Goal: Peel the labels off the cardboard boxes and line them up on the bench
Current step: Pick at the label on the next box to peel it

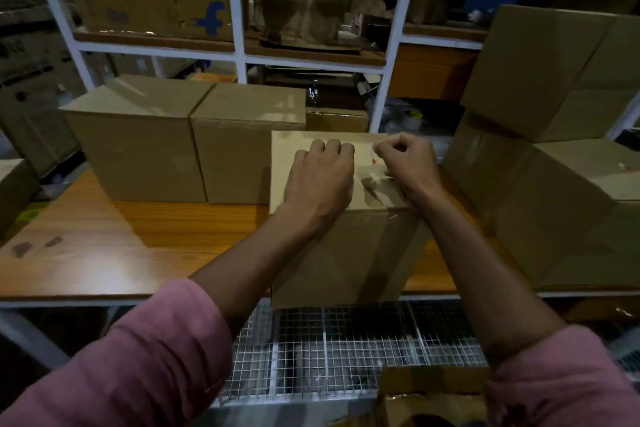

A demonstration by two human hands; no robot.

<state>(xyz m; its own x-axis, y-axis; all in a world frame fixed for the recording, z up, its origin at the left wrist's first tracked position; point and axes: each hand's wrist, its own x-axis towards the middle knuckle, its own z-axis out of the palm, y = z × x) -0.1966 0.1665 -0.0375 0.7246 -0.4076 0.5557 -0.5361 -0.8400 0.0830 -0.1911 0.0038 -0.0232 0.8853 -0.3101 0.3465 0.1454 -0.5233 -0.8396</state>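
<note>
Seen from above, looking down over two forearms in rolled pink sleeves [156,357]. At centre, a cardboard box [346,253] standing on a wooden bench [121,236], its near face flush with the bench's front edge. Resting on the box top, the left hand [320,180], palm down, fingers curled under at the knuckles, pressing on the cardboard and gripping nothing. Just to its right, the right hand [407,163], fingers bunched tight and pinching a white label [375,158] with a red mark. Label partly lifted off the box top, its raised edge sitting in the pinch at the fingertips, between the two hands; below it, on the top near the right wrist, a torn patch with pale scraps [375,185]. Behind and to the left, two more closed boxes [194,146] side by side on the bench, touching each other, the nearer one close against the centre box. On the right, a stack of larger boxes [554,149], the upper one tilted. Beyond, white shelving [239,10] holding flattened cardboard. Below the bench front, a wire mesh rack [346,340].
</note>
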